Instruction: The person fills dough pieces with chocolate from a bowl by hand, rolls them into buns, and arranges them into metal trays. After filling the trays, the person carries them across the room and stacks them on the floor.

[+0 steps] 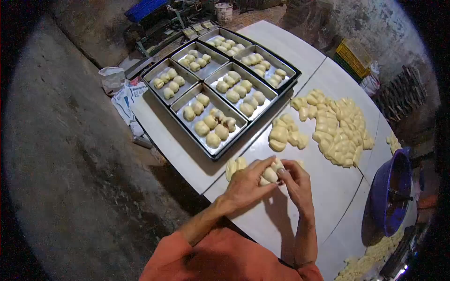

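My left hand (247, 185) and my right hand (296, 181) are closed around a pale piece of dough (270, 175), held above the white table close to my body. The dough looks rounded, and fingers of both hands cover its sides. Partly behind my left hand lie flattened dough pieces (235, 166). Beyond my hands sits a small cluster of soft yellowish dough pieces (287, 132). Farther right spreads a large mass of similar dough pieces (341, 129), pressed side by side.
A black tray (216, 158) at the back left bears several metal pans (240, 129) with rounded dough balls. At the right edge stands a purple basin (387, 187) with dark contents and a utensil. A yellow crate (349, 58) is beyond the table (323, 201).
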### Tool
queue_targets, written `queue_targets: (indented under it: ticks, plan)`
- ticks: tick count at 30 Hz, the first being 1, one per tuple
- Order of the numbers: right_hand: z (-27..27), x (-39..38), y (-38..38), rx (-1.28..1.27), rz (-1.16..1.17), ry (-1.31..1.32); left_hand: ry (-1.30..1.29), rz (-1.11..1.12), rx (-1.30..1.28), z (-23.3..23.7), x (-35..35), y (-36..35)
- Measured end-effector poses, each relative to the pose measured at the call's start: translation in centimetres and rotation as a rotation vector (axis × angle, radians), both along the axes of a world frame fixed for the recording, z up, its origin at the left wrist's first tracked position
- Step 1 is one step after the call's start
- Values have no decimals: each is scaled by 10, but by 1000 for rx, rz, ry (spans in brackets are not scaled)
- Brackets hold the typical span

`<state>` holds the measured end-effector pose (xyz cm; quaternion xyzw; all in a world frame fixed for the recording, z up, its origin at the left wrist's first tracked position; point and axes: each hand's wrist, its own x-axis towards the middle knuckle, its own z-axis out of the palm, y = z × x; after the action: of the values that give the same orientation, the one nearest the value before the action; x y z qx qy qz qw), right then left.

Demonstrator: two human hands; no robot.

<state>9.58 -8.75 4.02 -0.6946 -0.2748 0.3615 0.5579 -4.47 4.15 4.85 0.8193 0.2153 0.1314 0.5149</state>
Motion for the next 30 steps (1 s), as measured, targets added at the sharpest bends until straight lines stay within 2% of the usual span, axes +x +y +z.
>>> queue_targets:
  ticks: [5, 7, 11, 14, 16, 17, 18, 19, 21, 22, 25, 26, 29, 30]
  plan:
    - [19, 16, 127, 116, 48, -153, -50, 54, 88, 27, 3, 120]
    - [27, 28, 182, 101, 82, -110, -45, 59, 179, 39, 9, 173]
    - [35, 51, 294, 173, 114, -322, -93, 116, 332, 40, 32, 282]
    - [39, 64, 362, -52, 116, -472, -16, 111, 407, 32, 51, 346]
    - [13, 77, 402, -138, 145, -768, 73, 58, 488, 0, 66, 384]
    - [1, 83, 416, -235, 194, -896, 143, 16, 521, -20, 73, 400]
    - [-5, 84, 428, -413, 301, -991, 211, -24, 550, -19, 76, 407]
    - [-12, 82, 435, -523, 278, -1058, 355, -94, 561, -18, 78, 413]
    - [-18, 89, 436, -445, 277, -1132, 278, -109, 493, -8, 76, 414]
    - [-8, 85, 440, -582, 249, -1056, 239, -115, 504, 2, 70, 412]
    - [-4, 84, 437, -489, 170, -1173, 207, -143, 574, -19, 66, 424]
    - [-36, 106, 439, -546, 293, -1137, 195, -174, 666, -25, 66, 425]
    - [-22, 86, 436, -506, 314, -1139, 103, -242, 726, -38, 65, 426]
    - [-16, 80, 434, -490, 322, -1139, 172, -237, 746, -36, 68, 426]
